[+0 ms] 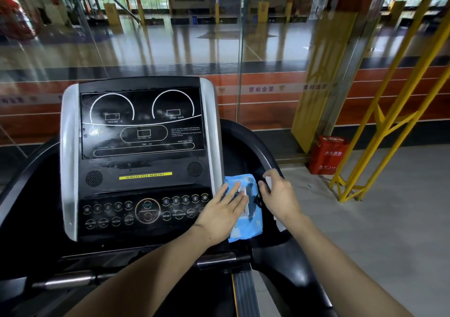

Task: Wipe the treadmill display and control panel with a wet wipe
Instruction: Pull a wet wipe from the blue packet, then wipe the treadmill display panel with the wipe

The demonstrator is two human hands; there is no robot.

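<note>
Evidently the left hand [222,210] presses flat, steadying the wipe pack [246,209] at the console's [136,234] right edge while the right hand [277,195] pinches its flap [268,182] open.

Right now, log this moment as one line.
stage: fetching wipe | left hand: flat on wet wipe pack | right hand: pinching white wipe | treadmill display: smudged, untouched

A yellow strip [145,175] on the treadmill said ALWAYS STAY HEALTHY, the display [142,123] read INCLINE, SPEED km/h and DISTANCE, the control panel [146,213] buttons said START, RESET, PROGRAM, MODE, the red box [327,155] showed 119.
</note>
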